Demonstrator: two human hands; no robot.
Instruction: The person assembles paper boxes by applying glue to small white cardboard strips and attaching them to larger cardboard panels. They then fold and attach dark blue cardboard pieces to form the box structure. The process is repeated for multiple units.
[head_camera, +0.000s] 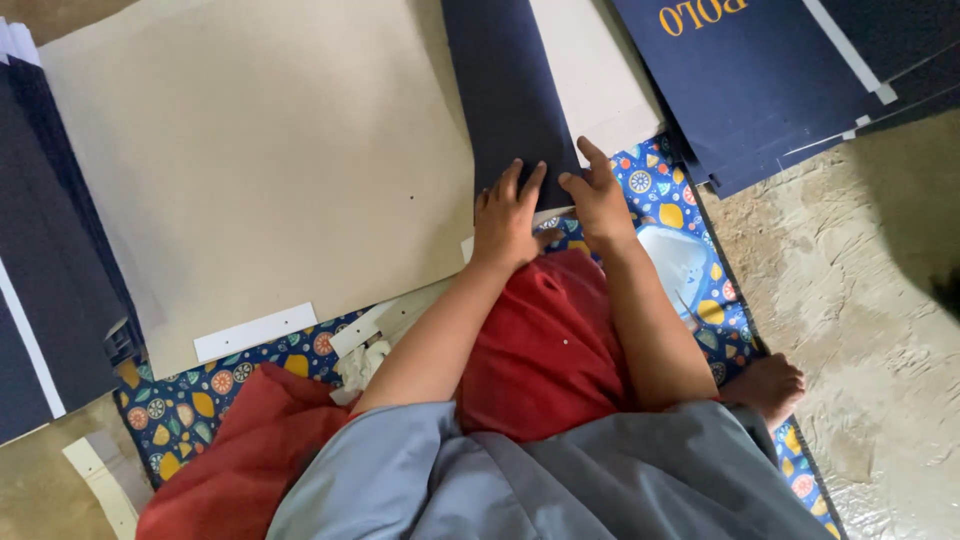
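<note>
Asker: Starting at the far left?

Watcher: Seeing a dark stack of sheets (50, 280) lying along the left edge. Just beside it, finding a large beige board (260, 170) spreading flat over most of the upper left.

Asker: Moving below the board?

Watcher: Noticing a white strip (255, 332) lying at its lower edge, partly on a patterned mat (190, 400) with lemons and flowers on blue. Also spotting a red cloth (545, 350) bunching over the lap, above a grey garment (520, 480).

Asker: Reaching the hands now?

Watcher: Yes. Finding the left hand (505, 215) pressing flat on the lower end of a navy sheet (510, 90), grip wide, fingers spreading, palm down, not closing on anything. Placing that navy sheet in the middle, running up from the hands between the beige board and a pale panel (590, 70).

Asker: And the other hand?

Watcher: Seeing the right hand (600, 200) just beside the left, touching the same lower edge, forefinger pointing up along the seam with the pale panel. Not managing to tell whether its grip is pinching the edge or only resting there.

Asker: Continuing rightward?

Watcher: Finding a pile of navy sheets (760, 80) fanning across the upper right, with gold lettering showing on one. Ending on a rough concrete floor (860, 300), with a bare foot (770, 385) resting at the mat's edge.
</note>
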